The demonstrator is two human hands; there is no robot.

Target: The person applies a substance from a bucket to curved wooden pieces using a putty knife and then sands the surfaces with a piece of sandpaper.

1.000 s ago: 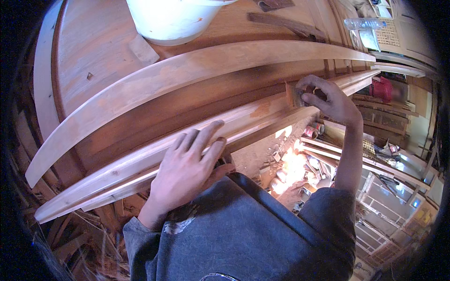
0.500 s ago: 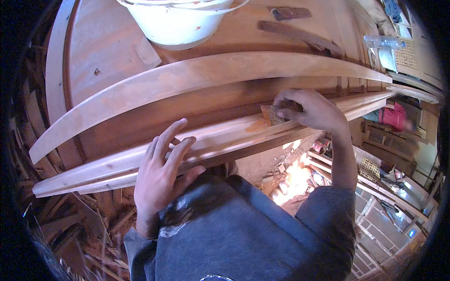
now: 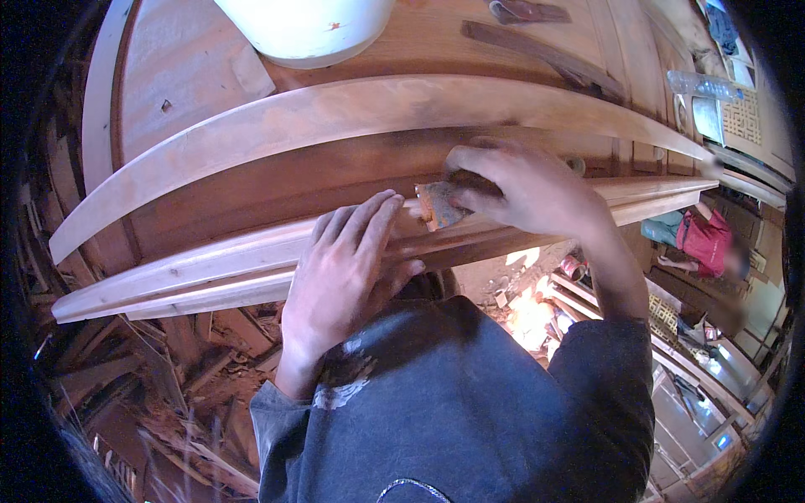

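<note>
A long moulded wooden rail (image 3: 210, 260) lies across in front of me, with grooves along its length. My right hand (image 3: 524, 189) is closed around a small flat scraper (image 3: 436, 206), grey and smeared with orange-brown, its edge against the rail's upper face. The fingers hide its grip end. Just left of the scraper, my left hand (image 3: 344, 260) lies over the rail, fingers stretched out and holding nothing. Beyond the rail, a wide curved wooden piece (image 3: 277, 121) arches across the work surface.
A white bucket (image 3: 314, 33) stands at the back on the wooden surface. Dark wood strips (image 3: 537, 52) lie right of it, and a clear plastic bottle (image 3: 703, 85) farther right. A person in red (image 3: 706, 243) is at the far right. Wood scraps (image 3: 193, 369) litter the lower left.
My right hand has moved left along the rail with the scraper. My left hand has shifted right, its fingers closer together and lower on the rail. The view has moved slightly.
</note>
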